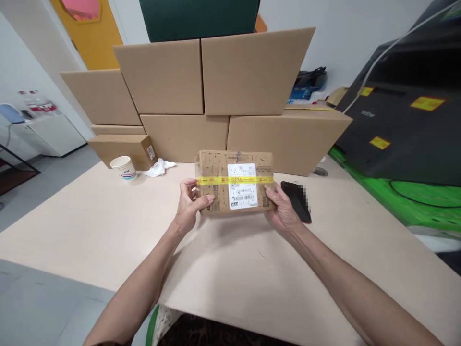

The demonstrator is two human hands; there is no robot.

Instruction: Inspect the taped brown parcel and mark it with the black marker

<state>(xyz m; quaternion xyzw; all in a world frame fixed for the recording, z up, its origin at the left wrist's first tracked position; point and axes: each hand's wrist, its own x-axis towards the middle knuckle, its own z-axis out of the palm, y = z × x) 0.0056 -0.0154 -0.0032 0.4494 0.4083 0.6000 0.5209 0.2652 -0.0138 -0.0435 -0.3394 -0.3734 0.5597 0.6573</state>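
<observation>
My left hand (189, 204) and right hand (283, 209) are curled around the two ends of the parcel (234, 182), gripping it over the middle of the table (90, 230), label facing me. A phone (297, 199) lies just beside my right hand. Farther back are a cup (123, 168), a tissue (158, 167) and stacked boxes (201, 77).
</observation>
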